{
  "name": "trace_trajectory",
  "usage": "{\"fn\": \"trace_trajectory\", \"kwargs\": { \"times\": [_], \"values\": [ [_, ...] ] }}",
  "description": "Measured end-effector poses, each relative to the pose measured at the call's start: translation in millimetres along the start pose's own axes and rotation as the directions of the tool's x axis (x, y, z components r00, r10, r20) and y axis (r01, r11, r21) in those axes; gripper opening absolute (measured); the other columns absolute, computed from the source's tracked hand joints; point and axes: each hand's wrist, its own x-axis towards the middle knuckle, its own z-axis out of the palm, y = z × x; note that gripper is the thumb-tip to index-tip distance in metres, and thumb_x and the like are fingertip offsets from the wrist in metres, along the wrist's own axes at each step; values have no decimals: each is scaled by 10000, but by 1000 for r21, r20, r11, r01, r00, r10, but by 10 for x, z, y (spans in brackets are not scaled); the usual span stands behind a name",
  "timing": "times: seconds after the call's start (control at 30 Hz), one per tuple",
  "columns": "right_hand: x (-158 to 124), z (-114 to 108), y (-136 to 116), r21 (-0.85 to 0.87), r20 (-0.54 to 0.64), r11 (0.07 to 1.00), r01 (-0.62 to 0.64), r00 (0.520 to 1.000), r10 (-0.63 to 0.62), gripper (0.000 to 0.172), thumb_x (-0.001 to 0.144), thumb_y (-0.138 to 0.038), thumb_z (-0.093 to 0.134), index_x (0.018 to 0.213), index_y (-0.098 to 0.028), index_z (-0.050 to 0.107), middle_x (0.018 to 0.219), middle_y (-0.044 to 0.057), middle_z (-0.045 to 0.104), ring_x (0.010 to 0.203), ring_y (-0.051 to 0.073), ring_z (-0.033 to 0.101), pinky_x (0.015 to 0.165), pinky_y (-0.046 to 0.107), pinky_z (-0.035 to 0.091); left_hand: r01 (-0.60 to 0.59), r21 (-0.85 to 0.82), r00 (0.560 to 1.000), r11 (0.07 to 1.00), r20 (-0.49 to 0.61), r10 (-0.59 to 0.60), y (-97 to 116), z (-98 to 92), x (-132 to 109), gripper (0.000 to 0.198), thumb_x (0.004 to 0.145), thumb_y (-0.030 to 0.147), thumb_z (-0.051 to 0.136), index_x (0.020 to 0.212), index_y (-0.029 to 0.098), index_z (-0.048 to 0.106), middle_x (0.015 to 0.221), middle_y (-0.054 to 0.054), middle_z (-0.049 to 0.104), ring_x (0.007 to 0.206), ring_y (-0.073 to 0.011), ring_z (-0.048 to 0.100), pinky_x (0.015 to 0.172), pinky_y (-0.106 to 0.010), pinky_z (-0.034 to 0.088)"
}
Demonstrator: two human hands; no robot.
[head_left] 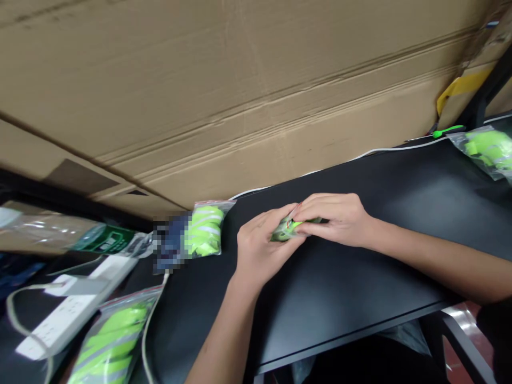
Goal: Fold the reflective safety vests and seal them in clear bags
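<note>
Between my two hands, above the middle of the black table [344, 282], is a small clear zip bag [285, 230] with neon yellow-green material inside. My left hand [266, 242] wraps round the bag's left side, thumb below and fingers above. From the right, my right hand [334, 218] pinches the bag's upper right edge, where a bit of red shows. Most of the bag is hidden by my fingers. Left of my left hand stands another zip bag [206, 229] of neon yellow strap with silvery stripes.
A larger bag of neon strap [116, 341] lies at the lower left, beside a white power strip [72, 309] with a plug and cable. Another neon bag [490, 149] is at the far right, near a green tie [448, 130]. Cardboard [256, 96] walls the back.
</note>
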Motion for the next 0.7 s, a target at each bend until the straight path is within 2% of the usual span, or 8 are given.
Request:
{"fn": "trace_trajectory", "kwargs": {
  "times": [0.07, 0.13, 0.27, 0.37, 0.47, 0.57, 0.63, 0.7],
  "values": [
    [144, -46, -11, -35, 139, 998, 56, 989, -51, 97, 962, -206, 639, 965, -211, 735, 929, 25, 790, 963, 180, 730, 884, 347, 596, 87, -128, 993, 988, -62, -96, 3, 2, -6, 420, 750, 271, 841, 1159, 251, 747, 1047, -35, 801, 860, -211, 769, 806, -322, 623],
    [279, -118, -100, -31, 201, 998, 58, 978, -51, 163, 995, -199, 571, 1001, -200, 734, 1014, 44, 790, 1056, 199, 708, 944, 396, 568, 186, -282, 963, 941, -137, -232, -1, 14, 6, 380, 712, 248, 863, 1082, 242, 783, 1004, -29, 807, 852, -215, 770, 787, -317, 629],
    [486, -297, -480, 140, 51, 988, -60, 997, 53, 218, 998, -139, 501, 1057, -171, 708, 1086, 84, 759, 1073, 188, 692, 978, 397, 548, 273, -647, 816, 712, -236, -527, 26, 71, 68, 197, 660, 238, 891, 842, 221, 816, 880, -25, 809, 827, -209, 765, 786, -298, 618],
    [484, -335, -684, 114, -111, 978, -176, 976, 189, 136, 935, -206, 631, 1060, -211, 686, 1082, 62, 732, 1061, 204, 681, 974, 400, 543, 288, -850, 705, 441, -123, -698, 114, 138, 82, 222, 603, 289, 930, 761, 201, 801, 782, -19, 788, 702, -171, 736, 681, -256, 599],
    [296, -249, -599, 163, -179, 867, -470, 850, 495, 416, 775, -313, 827, 1138, -209, 653, 1169, 87, 698, 1038, 228, 679, 895, 390, 566, 340, -901, 670, 271, 30, -742, 235, 228, 51, 231, 593, 284, 935, 746, 188, 792, 771, -10, 767, 682, -137, 707, 657, -221, 572],
    [42, -160, -345, 427, 43, 592, -683, 670, 741, 254, 820, -400, 778, 932, -184, 702, 927, 54, 744, 797, 180, 695, 702, 325, 572, 394, -888, 683, 237, 110, -722, 304, 327, 21, 211, 625, 293, 919, 738, 178, 783, 791, -10, 752, 719, -135, 698, 676, -219, 558],
    [-81, -148, -209, 505, 83, 508, -698, 625, 776, 219, 825, -394, 768, 812, -181, 717, 807, 24, 733, 705, 151, 666, 645, 290, 546, 454, -857, 662, 244, 141, -736, 294, 377, 20, 232, 701, 377, 871, 744, 169, 778, 796, -31, 757, 728, -154, 704, 688, -252, 563],
    [-146, -171, -139, 526, 42, 506, -684, 615, 788, 181, 796, -362, 791, 796, -188, 740, 771, 7, 723, 685, 136, 648, 642, 274, 529, 518, -805, 646, 288, 149, -748, 265, 382, 31, 279, 773, 438, 809, 783, 161, 778, 803, -53, 766, 735, -176, 713, 690, -285, 572]
  ]
}}
